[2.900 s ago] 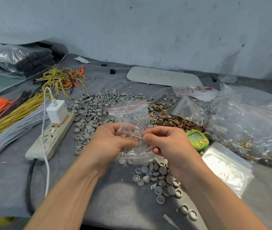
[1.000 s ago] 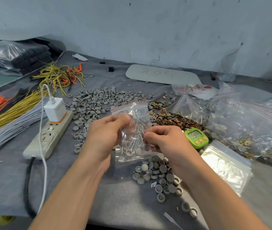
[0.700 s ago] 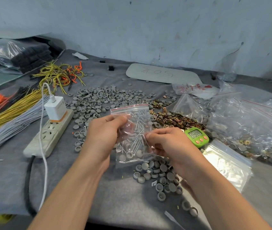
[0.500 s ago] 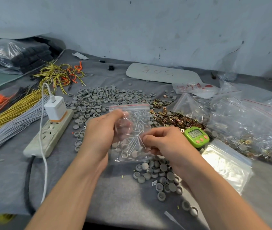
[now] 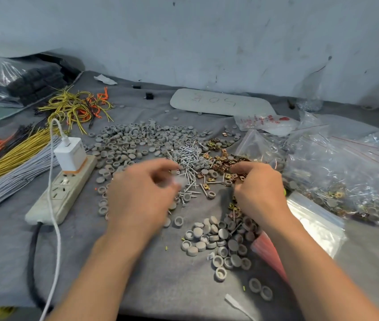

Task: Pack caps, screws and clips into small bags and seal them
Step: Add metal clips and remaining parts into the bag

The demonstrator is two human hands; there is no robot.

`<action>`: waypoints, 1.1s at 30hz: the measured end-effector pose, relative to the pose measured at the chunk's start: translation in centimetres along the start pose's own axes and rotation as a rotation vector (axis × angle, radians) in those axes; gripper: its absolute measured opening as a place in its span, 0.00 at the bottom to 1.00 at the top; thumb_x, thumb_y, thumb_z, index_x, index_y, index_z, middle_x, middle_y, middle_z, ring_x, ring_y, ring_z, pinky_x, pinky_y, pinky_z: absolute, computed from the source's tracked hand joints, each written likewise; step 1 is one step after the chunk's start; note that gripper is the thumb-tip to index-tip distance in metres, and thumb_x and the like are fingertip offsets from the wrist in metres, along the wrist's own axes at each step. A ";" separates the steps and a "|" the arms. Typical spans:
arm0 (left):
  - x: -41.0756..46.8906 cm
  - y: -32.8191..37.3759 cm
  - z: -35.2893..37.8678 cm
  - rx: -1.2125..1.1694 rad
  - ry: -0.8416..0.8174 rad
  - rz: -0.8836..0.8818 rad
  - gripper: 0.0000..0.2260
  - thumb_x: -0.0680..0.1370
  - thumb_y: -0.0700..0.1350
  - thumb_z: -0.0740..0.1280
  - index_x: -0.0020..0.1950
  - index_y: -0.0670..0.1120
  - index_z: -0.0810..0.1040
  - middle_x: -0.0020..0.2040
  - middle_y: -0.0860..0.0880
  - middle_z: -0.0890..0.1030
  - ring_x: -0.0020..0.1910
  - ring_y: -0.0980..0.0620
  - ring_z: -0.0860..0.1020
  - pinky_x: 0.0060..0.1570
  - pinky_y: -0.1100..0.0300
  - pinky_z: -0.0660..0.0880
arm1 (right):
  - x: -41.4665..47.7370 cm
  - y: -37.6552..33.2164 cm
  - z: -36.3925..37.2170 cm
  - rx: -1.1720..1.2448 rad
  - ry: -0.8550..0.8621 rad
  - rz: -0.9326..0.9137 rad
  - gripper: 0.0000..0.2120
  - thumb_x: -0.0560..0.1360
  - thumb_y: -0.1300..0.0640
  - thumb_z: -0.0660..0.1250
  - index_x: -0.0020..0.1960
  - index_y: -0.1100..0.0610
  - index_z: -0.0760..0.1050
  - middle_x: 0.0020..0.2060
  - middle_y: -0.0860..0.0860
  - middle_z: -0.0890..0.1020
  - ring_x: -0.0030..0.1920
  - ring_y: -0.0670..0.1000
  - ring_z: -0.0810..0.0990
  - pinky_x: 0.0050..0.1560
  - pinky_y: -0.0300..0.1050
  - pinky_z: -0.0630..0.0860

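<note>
From the head view, the screws [image 5: 189, 156] lie in a heap on the cloth [image 5: 160, 274]. The left hand [image 5: 144, 195] is just left of the screws, blurry, with bent fingers. I cannot tell if it pinches anything. The right hand [image 5: 260, 188] is just right of the screws, fingers bent down onto the clips [image 5: 220, 162]. I cannot tell its hold either. Caps [image 5: 216, 237] sit in front of the screws.

Grey round caps [image 5: 142, 140] lay scattered across the back of the surface [image 5: 160, 274], with a smaller heap [image 5: 216, 239] nearer the front. Silver screws [image 5: 190, 158] sat piled loose mid-surface, brass clips [image 5: 227, 163] just right of them. Flat clear bags [image 5: 315, 218] lay stacked at the right.
</note>
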State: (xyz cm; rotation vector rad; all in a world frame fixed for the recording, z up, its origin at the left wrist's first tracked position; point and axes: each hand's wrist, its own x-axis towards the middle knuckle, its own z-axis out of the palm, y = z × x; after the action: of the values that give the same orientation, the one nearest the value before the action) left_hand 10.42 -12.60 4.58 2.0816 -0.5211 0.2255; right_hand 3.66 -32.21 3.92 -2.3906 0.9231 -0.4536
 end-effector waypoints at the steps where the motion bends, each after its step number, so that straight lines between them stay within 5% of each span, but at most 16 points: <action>1: -0.2 0.3 0.4 0.174 -0.141 -0.013 0.24 0.69 0.58 0.80 0.63 0.68 0.79 0.40 0.70 0.81 0.39 0.70 0.78 0.42 0.63 0.76 | 0.0 0.0 0.1 -0.088 -0.043 -0.002 0.20 0.75 0.64 0.69 0.61 0.44 0.83 0.64 0.52 0.82 0.63 0.58 0.79 0.68 0.56 0.75; 4: -0.5 1.0 1.1 0.402 -0.373 0.061 0.44 0.64 0.64 0.80 0.75 0.72 0.61 0.52 0.68 0.75 0.51 0.64 0.72 0.51 0.60 0.69 | 0.0 0.1 0.3 -0.288 -0.132 -0.025 0.17 0.76 0.61 0.68 0.57 0.42 0.84 0.65 0.53 0.80 0.69 0.61 0.70 0.72 0.55 0.66; 7: -0.3 0.4 1.2 0.379 -0.521 0.062 0.55 0.61 0.62 0.82 0.80 0.67 0.53 0.75 0.60 0.63 0.74 0.56 0.63 0.72 0.51 0.63 | 0.0 0.6 0.3 -0.358 -0.128 -0.076 0.14 0.73 0.59 0.69 0.53 0.44 0.85 0.61 0.53 0.81 0.68 0.59 0.70 0.73 0.53 0.60; 10: -0.1 0.0 1.4 0.408 -0.655 0.028 0.59 0.63 0.58 0.82 0.83 0.62 0.45 0.81 0.60 0.54 0.80 0.53 0.55 0.78 0.51 0.55 | 0.2 1.4 0.3 -0.397 -0.116 -0.125 0.12 0.72 0.60 0.68 0.49 0.47 0.86 0.56 0.50 0.82 0.65 0.57 0.71 0.66 0.48 0.56; 13: 0.2 0.0 1.6 0.347 -0.662 -0.012 0.59 0.63 0.54 0.83 0.83 0.63 0.46 0.78 0.56 0.65 0.73 0.51 0.67 0.75 0.48 0.66 | 0.3 1.7 0.3 -0.387 -0.085 -0.178 0.10 0.74 0.61 0.67 0.45 0.48 0.85 0.54 0.49 0.83 0.65 0.56 0.71 0.66 0.47 0.55; 17: 0.2 0.0 2.0 0.232 -0.588 -0.028 0.56 0.64 0.48 0.84 0.82 0.63 0.51 0.72 0.58 0.70 0.60 0.55 0.74 0.60 0.57 0.74 | -0.1 1.5 0.4 -0.271 -0.028 -0.192 0.10 0.77 0.60 0.70 0.45 0.46 0.84 0.54 0.48 0.83 0.64 0.55 0.73 0.69 0.48 0.62; 19: 0.2 0.0 2.2 0.190 -0.532 -0.023 0.54 0.64 0.47 0.84 0.82 0.61 0.55 0.72 0.58 0.70 0.57 0.53 0.77 0.58 0.57 0.75 | -0.5 1.1 0.3 -0.086 -0.057 -0.154 0.11 0.80 0.59 0.70 0.43 0.44 0.81 0.48 0.45 0.83 0.53 0.51 0.80 0.54 0.45 0.76; 21: 0.3 0.0 2.2 0.170 -0.476 -0.016 0.49 0.65 0.48 0.84 0.80 0.61 0.61 0.70 0.59 0.71 0.56 0.55 0.76 0.60 0.56 0.75 | -0.9 0.7 0.1 0.107 -0.066 -0.139 0.11 0.80 0.58 0.70 0.41 0.45 0.81 0.39 0.41 0.83 0.38 0.43 0.80 0.36 0.37 0.74; 23: 0.4 -0.1 2.4 0.159 -0.447 -0.010 0.43 0.65 0.50 0.84 0.75 0.61 0.67 0.67 0.60 0.73 0.53 0.55 0.76 0.58 0.57 0.76 | -1.4 0.2 -0.2 0.290 -0.054 -0.120 0.09 0.80 0.58 0.70 0.42 0.48 0.83 0.34 0.44 0.84 0.33 0.43 0.81 0.35 0.39 0.75; 28: 0.3 -0.5 2.9 0.125 -0.423 -0.025 0.37 0.64 0.49 0.84 0.68 0.61 0.70 0.59 0.60 0.75 0.46 0.58 0.76 0.47 0.63 0.74 | -2.2 -0.8 -0.5 0.943 -0.323 0.100 0.05 0.81 0.68 0.65 0.49 0.61 0.78 0.39 0.58 0.88 0.33 0.54 0.84 0.30 0.42 0.78; 33: 0.2 -0.6 3.0 0.138 -0.418 -0.024 0.38 0.63 0.50 0.84 0.67 0.62 0.69 0.56 0.61 0.75 0.45 0.64 0.75 0.39 0.69 0.66 | -2.1 -0.8 -0.6 1.338 -0.519 0.233 0.07 0.79 0.71 0.65 0.49 0.62 0.77 0.38 0.61 0.85 0.31 0.51 0.83 0.31 0.38 0.80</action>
State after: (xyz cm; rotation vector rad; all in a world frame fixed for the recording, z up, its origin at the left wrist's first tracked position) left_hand 10.72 -14.94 2.59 2.2784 -0.7456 -0.1994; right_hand 2.29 -30.41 4.64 -1.0621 0.3886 -0.2037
